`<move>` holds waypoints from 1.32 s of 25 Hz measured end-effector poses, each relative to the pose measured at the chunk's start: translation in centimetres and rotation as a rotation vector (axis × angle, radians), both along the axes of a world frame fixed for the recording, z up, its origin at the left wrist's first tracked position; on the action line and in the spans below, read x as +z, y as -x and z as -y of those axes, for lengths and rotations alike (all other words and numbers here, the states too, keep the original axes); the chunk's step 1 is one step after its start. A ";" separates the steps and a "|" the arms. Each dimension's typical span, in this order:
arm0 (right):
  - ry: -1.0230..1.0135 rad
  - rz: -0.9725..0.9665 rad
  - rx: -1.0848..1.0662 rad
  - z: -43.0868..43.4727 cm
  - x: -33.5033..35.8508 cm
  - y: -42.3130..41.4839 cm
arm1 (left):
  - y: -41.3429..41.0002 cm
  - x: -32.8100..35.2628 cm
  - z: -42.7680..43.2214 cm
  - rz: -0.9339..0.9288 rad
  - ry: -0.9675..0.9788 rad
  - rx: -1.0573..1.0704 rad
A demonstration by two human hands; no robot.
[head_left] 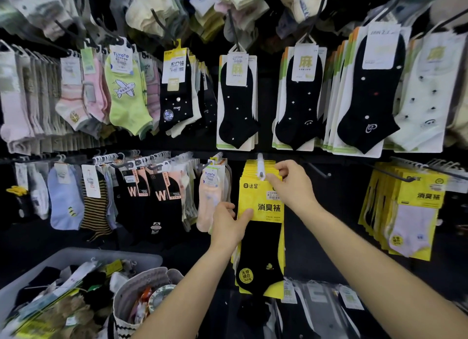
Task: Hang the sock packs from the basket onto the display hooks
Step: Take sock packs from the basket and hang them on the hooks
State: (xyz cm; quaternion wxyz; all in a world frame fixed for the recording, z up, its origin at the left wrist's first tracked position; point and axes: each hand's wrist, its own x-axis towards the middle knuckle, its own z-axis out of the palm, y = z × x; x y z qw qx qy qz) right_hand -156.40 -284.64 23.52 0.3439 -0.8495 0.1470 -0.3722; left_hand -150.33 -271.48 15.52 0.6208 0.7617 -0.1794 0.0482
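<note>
Down at the lower left, the grey basket [76, 256] holds a jumble of sock packs not yet hung. Moving right, the left hand [226, 224] pinches the left edge of the yellow sock pack [262, 207] at mid-height, thumb on its front. This pack hangs long axis vertical, at the front of a stack of like packs. Above it, the white-tipped hook [260, 167] juts toward the camera. The right hand [291, 184], nearer the hook, grips the pack's top corner just beside the tip; seating the pack's hole fully along the hook looks the likely next step.
</note>
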 end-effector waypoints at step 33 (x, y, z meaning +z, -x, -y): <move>-0.351 -0.065 0.347 0.6 -15.5 0.8 | -2.0 -5.8 -0.3 -0.122 0.119 -0.457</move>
